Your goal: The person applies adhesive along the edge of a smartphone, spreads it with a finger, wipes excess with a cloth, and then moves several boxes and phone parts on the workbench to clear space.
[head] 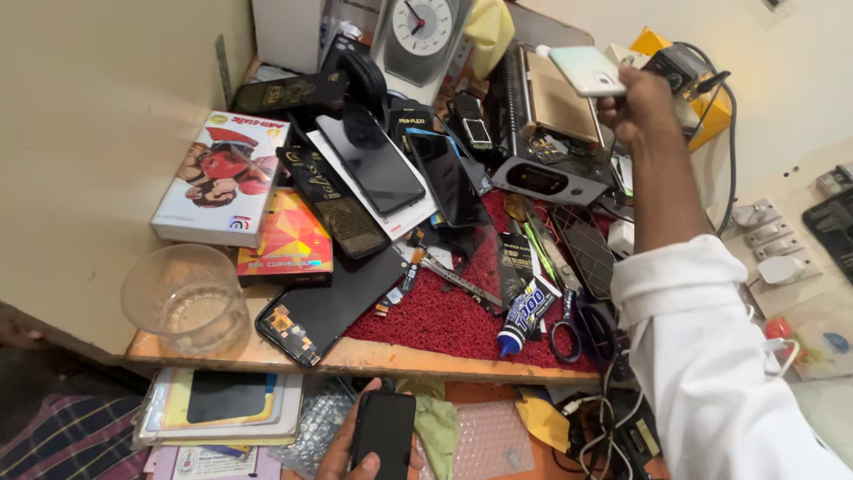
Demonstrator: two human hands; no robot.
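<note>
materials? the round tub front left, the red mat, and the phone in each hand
Round tub: clear plastic by the look, see-through walls, cloudy. Red mat: fabric, looks like looped pile, matte. Left hand holds a black phone: glossy dark face, likely glass. Right hand holds up a pale phone: smooth white-green back, plastic or glass, can't tell.

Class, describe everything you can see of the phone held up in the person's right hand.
The pale phone is a slim slab with rounded corners, its whitish, faintly green surface glossy like plastic or glass. It is raised above the cluttered bench, lying nearly flat and tilted slightly, one end pointing left toward the clock. The right hand pinches its right end from below in a closed grip; nothing else touches it. Which face is turned to the camera cannot be told.
</note>
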